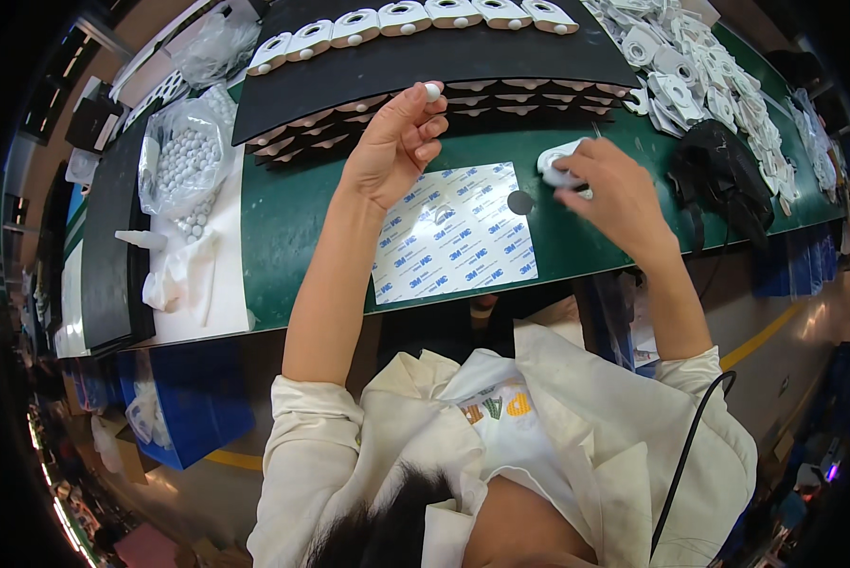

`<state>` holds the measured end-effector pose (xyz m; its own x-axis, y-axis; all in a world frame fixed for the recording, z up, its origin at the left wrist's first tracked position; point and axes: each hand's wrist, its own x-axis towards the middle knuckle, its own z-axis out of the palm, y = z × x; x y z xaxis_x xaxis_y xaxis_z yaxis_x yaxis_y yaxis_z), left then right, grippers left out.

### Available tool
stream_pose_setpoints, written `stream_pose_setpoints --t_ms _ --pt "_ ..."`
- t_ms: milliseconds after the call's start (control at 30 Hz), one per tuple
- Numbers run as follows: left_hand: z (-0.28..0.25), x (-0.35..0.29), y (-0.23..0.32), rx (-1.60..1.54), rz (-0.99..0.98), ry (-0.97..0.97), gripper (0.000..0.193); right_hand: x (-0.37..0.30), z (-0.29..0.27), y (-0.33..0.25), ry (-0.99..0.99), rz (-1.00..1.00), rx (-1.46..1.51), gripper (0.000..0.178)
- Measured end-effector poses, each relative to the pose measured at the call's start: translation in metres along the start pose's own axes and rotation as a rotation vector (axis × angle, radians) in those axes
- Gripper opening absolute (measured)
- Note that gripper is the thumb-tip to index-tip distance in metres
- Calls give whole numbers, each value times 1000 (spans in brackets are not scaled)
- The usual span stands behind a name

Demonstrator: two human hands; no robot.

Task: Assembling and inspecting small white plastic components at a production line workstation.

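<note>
Raised before the stacked black boards, my left hand (396, 137) pinches a small white ball (432, 92) between thumb and finger. My right hand (624, 189) is closed on a white plastic part (559, 163) above the green table, and its fingers partly cover the piece. Between my hands lies a printed adhesive backing sheet (453, 237) with a dark round disc (520, 203) at its right edge. Along the top black board (444, 59) runs a row of white parts (406, 17), each with a round knob at its front.
A clear bag of white balls (186, 166) lies at the left, near a white nozzle-tipped piece (141, 239). Loose white parts (680, 76) are heaped at the far right, behind a black bag (723, 175). Blue bins (183, 398) stand below the green table (297, 256).
</note>
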<state>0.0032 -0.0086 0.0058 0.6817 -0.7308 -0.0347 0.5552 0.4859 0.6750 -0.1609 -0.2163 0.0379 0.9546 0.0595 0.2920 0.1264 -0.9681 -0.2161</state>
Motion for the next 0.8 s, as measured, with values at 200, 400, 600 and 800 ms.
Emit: stream_pose_setpoints --t_ms 200,400,600,800 --pt "3 -2 1 40 33 -22 35 7 -6 30 -7 11 40 34" --pt "6 -2 1 18 71 -63 30 11 -14 31 -118 -61 -47 31" --pt "-1 -3 2 -8 86 -76 26 25 -24 -1 -154 -48 221 17" --pt "-2 1 0 -7 100 -59 24 28 51 -39 -146 156 1177 15"
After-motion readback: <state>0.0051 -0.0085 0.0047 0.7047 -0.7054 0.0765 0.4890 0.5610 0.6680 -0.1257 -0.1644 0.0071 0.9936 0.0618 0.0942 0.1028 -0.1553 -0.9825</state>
